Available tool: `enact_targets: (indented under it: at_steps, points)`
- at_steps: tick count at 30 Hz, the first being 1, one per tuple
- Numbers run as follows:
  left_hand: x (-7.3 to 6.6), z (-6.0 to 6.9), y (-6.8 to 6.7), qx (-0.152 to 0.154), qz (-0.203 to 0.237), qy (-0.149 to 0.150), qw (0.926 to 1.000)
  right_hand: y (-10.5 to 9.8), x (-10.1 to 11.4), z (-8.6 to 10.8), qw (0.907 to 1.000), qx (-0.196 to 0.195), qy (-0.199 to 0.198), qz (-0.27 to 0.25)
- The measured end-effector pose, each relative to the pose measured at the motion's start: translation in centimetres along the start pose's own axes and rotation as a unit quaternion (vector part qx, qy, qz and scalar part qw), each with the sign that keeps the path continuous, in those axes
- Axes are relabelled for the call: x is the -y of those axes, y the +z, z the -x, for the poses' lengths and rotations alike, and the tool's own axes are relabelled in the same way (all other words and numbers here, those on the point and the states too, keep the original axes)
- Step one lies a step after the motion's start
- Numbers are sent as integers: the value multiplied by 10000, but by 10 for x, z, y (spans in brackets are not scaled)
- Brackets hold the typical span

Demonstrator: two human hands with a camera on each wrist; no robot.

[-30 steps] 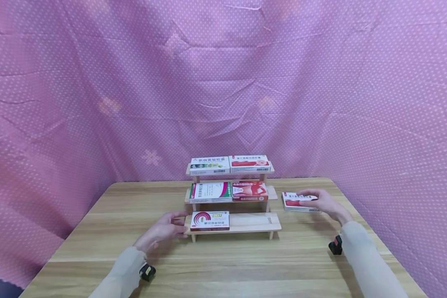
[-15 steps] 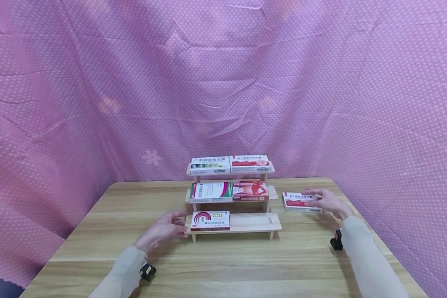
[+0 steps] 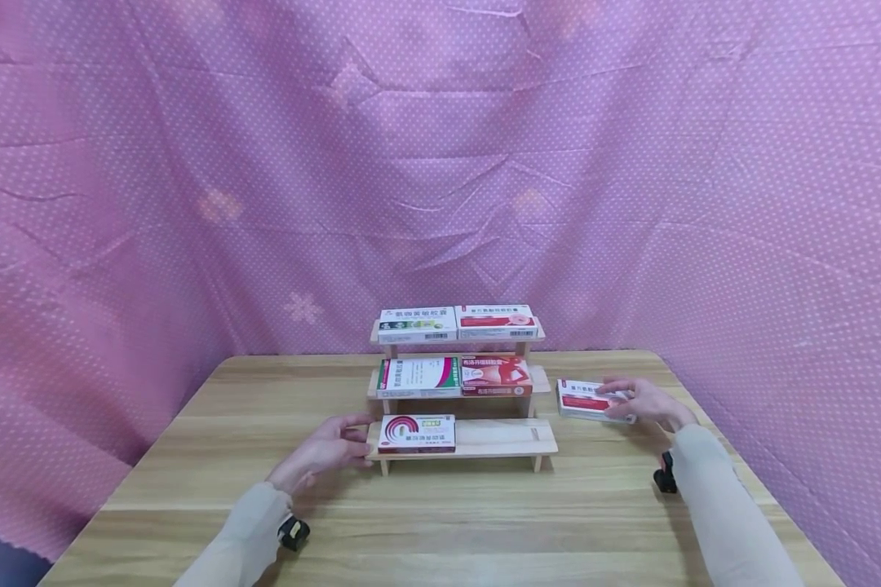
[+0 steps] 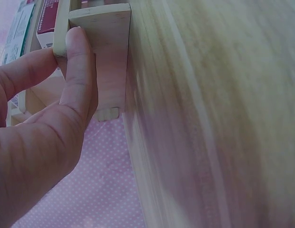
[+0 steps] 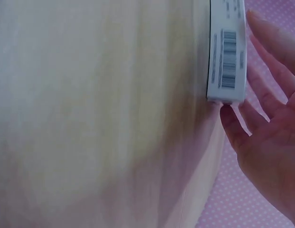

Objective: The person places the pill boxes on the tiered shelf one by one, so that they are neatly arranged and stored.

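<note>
A three-tier wooden display stand [image 3: 499,440] stands mid-table with medicine boxes lying on it. My left hand [image 3: 326,450] pinches the left end of its lowest shelf, finger and thumb about the plank edge [image 4: 61,28]. On that shelf lies a white and maroon medicine box [image 3: 417,434]. Right of the stand, a white and red medicine box [image 3: 580,398] lies flat on the table. My right hand [image 3: 646,402] is at its right end, fingers spread loosely over and beside it. In the right wrist view, a fingertip touches the corner of the box [image 5: 228,57].
The middle shelf bears a white and green box [image 3: 420,377] and a red box [image 3: 495,375]. On top lie two white boxes, one green-marked [image 3: 417,324], one red-marked [image 3: 495,320]. A pink dotted cloth [image 3: 440,163] hangs behind the wooden table [image 3: 440,530].
My right hand has slid slightly right along the white and red box, its fingers loosening toward the right end. The box stays nearly in place. My left hand keeps its hold on the stand.
</note>
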State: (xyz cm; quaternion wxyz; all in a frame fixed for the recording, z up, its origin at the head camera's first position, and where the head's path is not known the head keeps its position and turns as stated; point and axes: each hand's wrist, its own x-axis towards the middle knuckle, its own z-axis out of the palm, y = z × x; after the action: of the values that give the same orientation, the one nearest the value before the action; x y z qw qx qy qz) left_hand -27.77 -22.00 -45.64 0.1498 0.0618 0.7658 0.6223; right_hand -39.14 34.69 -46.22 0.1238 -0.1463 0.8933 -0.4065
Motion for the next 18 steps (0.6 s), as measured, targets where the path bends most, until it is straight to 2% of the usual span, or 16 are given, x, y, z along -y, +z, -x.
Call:
enact_targets:
  at_steps: [7,14,18]
  points:
    - [0,0,-1,54,-20,76,10000,3,-1,3,9989,-36,86,469]
    - [-1,0,-1,32,-27,31,10000,6,-2,9,9987,-83,385,322]
    - [-2,1,-1,68,-22,65,10000,7,-3,12,9993,-75,273,251]
